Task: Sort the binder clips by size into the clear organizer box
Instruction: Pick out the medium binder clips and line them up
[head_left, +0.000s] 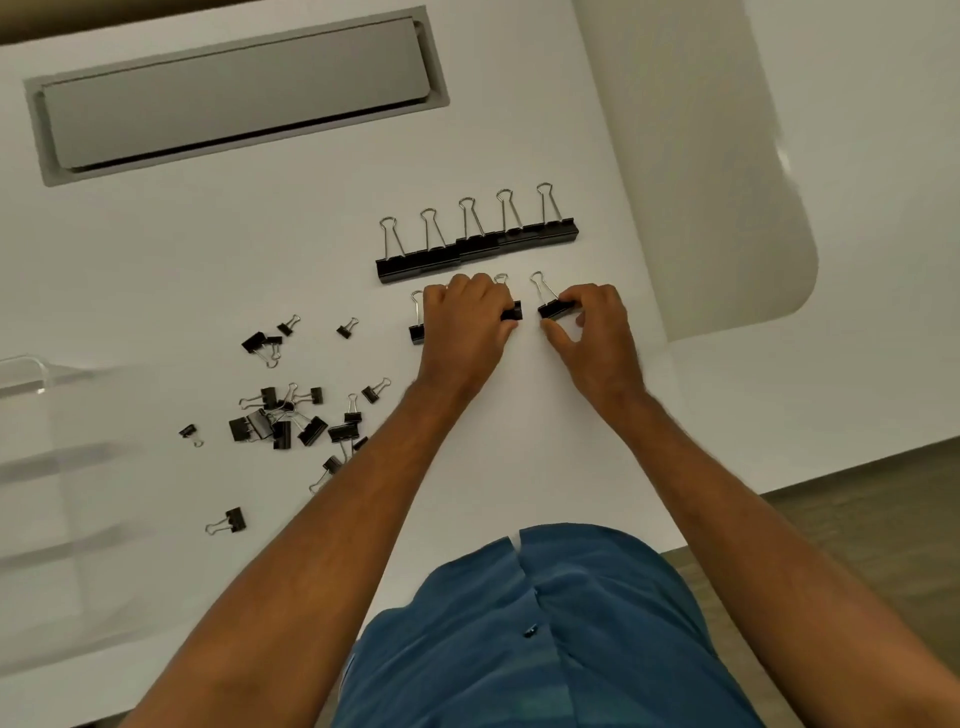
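Observation:
Several large black binder clips (475, 248) lie in a neat row on the white table, handles pointing away. Just in front of that row, my left hand (465, 317) covers and grips a medium binder clip (511, 312); another medium clip (416, 325) peeks out at its left. My right hand (592, 327) pinches a medium binder clip (555, 307) between thumb and fingers. A loose heap of small and medium clips (291, 415) lies to the left. The clear organizer box (31, 374) sits at the far left edge, mostly out of view.
A grey recessed cable hatch (234, 93) is set in the table at the back. The table's rounded edge (727, 322) runs along the right, with wooden floor (857, 519) beyond. A stray clip (231, 519) lies near the front left.

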